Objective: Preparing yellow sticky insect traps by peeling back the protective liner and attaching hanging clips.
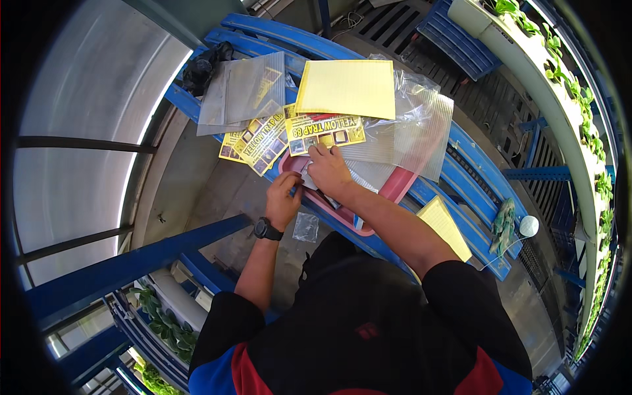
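Note:
My left hand (284,197), a dark watch on its wrist, has its fingertips pinched at a small whitish plastic piece (307,178) over the near left rim of a pink plastic tray (408,181). Close beside it, my right hand (328,170) bends over the same piece, its fingers near the lower edge of a yellow printed trap packet (323,133); what its fingers grip is hidden. A plain yellow sheet (345,89) overlaps that packet. More yellow packets (261,140) fan out to the left. Clear corrugated plastic sheets (422,138) cover part of the tray.
Everything rests on a blue slatted bench (459,173). More corrugated sheets (242,89) and a black plastic bag (205,69) lie at the back left. At right are a yellow sheet (447,227), a glove (503,222) and a white string ball (529,226). A planted trough (543,98) curves along the right.

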Demonstrator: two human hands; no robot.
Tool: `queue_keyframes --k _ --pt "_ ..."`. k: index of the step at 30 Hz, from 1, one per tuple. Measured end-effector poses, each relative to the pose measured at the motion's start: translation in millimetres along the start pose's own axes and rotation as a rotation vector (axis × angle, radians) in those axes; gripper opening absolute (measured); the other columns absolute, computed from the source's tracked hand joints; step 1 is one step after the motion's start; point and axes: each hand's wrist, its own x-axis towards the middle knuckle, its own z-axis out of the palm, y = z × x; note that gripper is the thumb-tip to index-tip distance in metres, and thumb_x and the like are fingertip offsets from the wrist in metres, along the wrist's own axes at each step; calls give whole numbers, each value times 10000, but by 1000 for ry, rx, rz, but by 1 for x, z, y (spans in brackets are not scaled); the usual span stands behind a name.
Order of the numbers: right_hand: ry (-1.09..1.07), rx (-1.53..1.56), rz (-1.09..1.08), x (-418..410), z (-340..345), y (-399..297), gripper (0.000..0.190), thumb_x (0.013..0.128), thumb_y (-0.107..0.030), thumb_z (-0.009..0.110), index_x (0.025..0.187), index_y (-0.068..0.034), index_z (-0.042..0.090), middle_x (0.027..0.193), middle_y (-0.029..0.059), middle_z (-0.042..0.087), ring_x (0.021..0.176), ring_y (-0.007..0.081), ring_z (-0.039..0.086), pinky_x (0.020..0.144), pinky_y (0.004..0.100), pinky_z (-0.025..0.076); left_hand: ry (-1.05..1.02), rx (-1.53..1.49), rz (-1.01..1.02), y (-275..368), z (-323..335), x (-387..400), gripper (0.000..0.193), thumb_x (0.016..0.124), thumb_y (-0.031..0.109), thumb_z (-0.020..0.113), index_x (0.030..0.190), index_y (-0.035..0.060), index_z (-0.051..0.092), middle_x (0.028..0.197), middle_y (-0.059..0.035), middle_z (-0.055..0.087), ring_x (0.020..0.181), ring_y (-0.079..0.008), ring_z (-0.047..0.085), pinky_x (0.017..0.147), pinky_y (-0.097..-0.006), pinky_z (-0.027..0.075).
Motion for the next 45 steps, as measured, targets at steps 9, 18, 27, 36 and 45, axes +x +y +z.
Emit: queue_keyframes --k 9,18,27,36,45 --pt "-60 29 -50 3 -8 12 132 782 -138 634 830 -73 738 998 82 649 1033 256 594 863 423 480 -5 5 -37 -5 5 1 162 731 -57 674 881 -6 638 931 -141 661 853 -310 668 757 -350 526" --pt "-87 449 144 0 -8 16 131 812 -140 661 853 -21 693 836 144 699 773 299 689 698 420 546 36 91 56 -2 7 3 243 765 -21 660 1007 -4 670 966 -139 670 800 -278 665 742 -334 525" --pt "59 1432 395 -80 -61 33 151 868 -116 712 892 22 656 751 56 668 690 74 605 602 230 491 -88 -745 -281 80 16 12 154 923 63 684 1035 -40 700 909 -47 711 811 -87 643 739 -222 504" --pt "682 1875 845 -231 -119 23 193 894 -75 708 1054 25 672 891 51 698 753 64 599 671 215 478 -378 -1049 -367 188 92 -8 116 920 47 686 1023 -6 684 868 -28 696 770 -65 622 698 -201 475" --pt "1243 1540 1227 -416 -126 39 159 937 -153 670 965 3 682 817 16 661 697 59 527 654 217 429 -1012 -808 -55 271 234 -40 249 938 150 671 1141 8 649 945 -60 702 882 -126 638 821 -278 503"
